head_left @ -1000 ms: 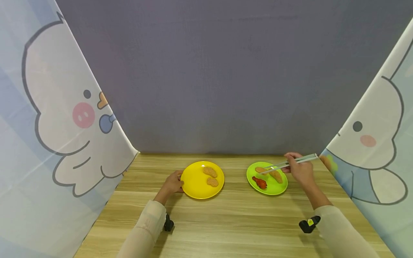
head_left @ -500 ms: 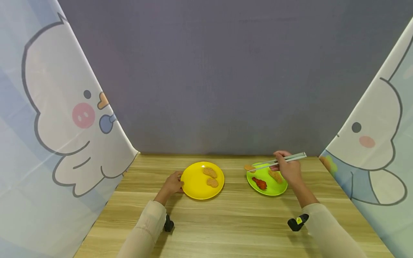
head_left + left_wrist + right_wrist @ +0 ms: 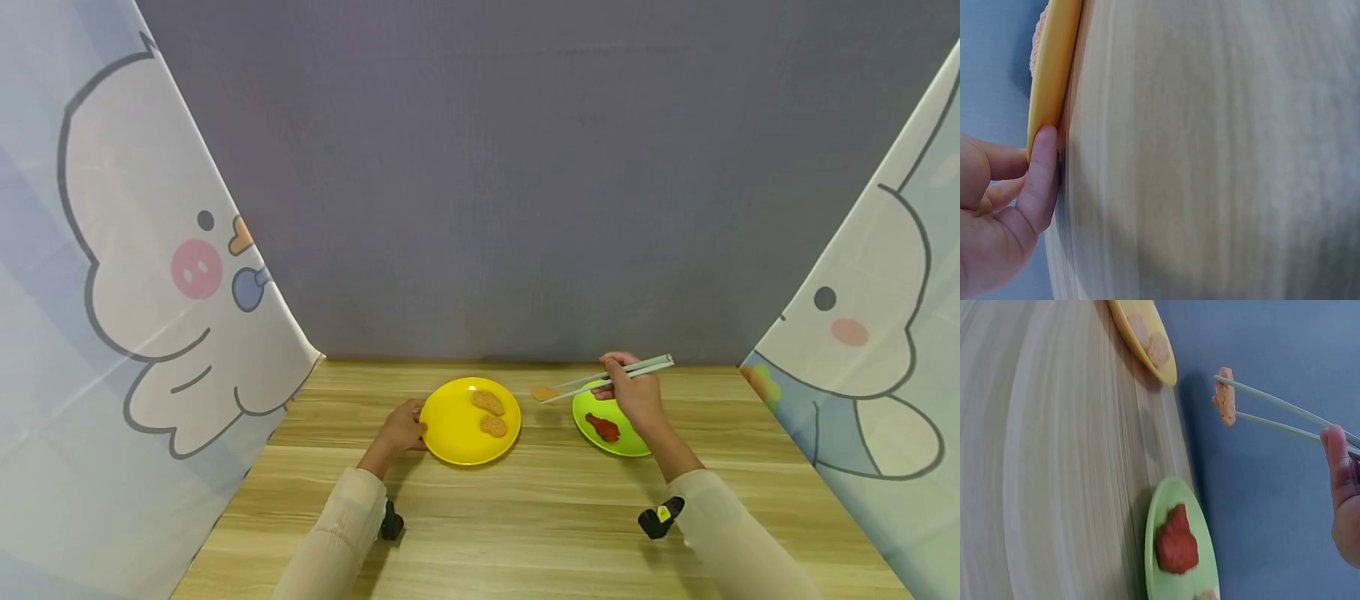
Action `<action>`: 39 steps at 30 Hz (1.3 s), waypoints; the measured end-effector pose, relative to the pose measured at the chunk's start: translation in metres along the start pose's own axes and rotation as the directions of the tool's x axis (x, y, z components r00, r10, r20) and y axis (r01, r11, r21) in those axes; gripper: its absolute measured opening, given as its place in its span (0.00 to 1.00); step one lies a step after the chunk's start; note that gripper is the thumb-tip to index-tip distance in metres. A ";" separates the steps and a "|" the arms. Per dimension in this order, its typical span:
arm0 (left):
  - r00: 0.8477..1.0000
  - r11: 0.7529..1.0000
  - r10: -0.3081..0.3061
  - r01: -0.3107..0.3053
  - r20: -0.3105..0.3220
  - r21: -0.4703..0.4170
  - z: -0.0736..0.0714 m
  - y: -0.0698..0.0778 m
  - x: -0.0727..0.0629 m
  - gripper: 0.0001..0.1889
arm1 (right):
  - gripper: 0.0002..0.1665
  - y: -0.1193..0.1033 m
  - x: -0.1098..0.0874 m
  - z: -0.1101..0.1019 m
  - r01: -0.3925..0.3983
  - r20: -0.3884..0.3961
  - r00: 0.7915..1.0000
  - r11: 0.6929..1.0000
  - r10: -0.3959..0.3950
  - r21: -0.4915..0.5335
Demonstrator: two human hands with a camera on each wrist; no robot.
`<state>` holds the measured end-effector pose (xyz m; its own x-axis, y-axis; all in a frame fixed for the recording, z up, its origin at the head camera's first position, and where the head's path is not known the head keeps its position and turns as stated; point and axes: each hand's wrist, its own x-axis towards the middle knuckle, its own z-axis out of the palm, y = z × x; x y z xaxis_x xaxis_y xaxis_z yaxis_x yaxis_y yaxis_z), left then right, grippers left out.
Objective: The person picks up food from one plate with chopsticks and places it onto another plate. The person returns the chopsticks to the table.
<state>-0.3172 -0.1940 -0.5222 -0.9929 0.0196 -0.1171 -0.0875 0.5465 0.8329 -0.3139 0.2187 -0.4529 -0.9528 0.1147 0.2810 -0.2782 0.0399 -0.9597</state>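
Observation:
My right hand [image 3: 633, 398] holds a pair of pale green chopsticks [image 3: 637, 367], their tips pinching a golden chicken nugget [image 3: 544, 393]. In the right wrist view the nugget [image 3: 1225, 397] hangs above the table, between the two plates. My left hand [image 3: 402, 426] grips the left rim of a yellow plate [image 3: 450, 433]; the left wrist view shows the fingers [image 3: 1040, 181] at that rim [image 3: 1054, 75]. Two breaded pieces, one long [image 3: 488, 403] and one small [image 3: 493, 426], lie on the yellow plate. On the green plate [image 3: 588, 433] is a red drumstick [image 3: 602, 427]. My right hand hides part of the green plate.
Both plates stand on a wood-grain table [image 3: 487, 525], the green one to the right. A grey panel [image 3: 480, 208] rises behind the table's far edge. Cartoon-printed cloths [image 3: 180, 333] border both sides.
My right hand has moved left, carrying the nugget in the chopsticks off the green plate into the space between the plates. The left hand and yellow plate have stayed put.

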 end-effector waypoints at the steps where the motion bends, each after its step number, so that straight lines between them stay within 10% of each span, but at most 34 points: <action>1: 1.000 1.000 -0.001 0.001 0.001 0.001 0.000 0.000 0.000 0.27 | 0.12 0.000 0.000 0.004 -0.002 0.006 1.000 1.000 0.002 0.000; 39: 1.000 0.999 0.001 0.000 0.018 -0.049 0.000 -0.001 0.001 0.27 | 0.15 0.012 -0.023 0.107 -0.027 0.120 0.992 1.000 0.026 0.003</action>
<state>-0.3176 -0.1943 -0.5229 -0.9914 0.0355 -0.1260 -0.0910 0.5046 0.8585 -0.3081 0.1105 -0.4720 -0.9675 -0.0041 0.2530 -0.2530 0.0335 -0.9669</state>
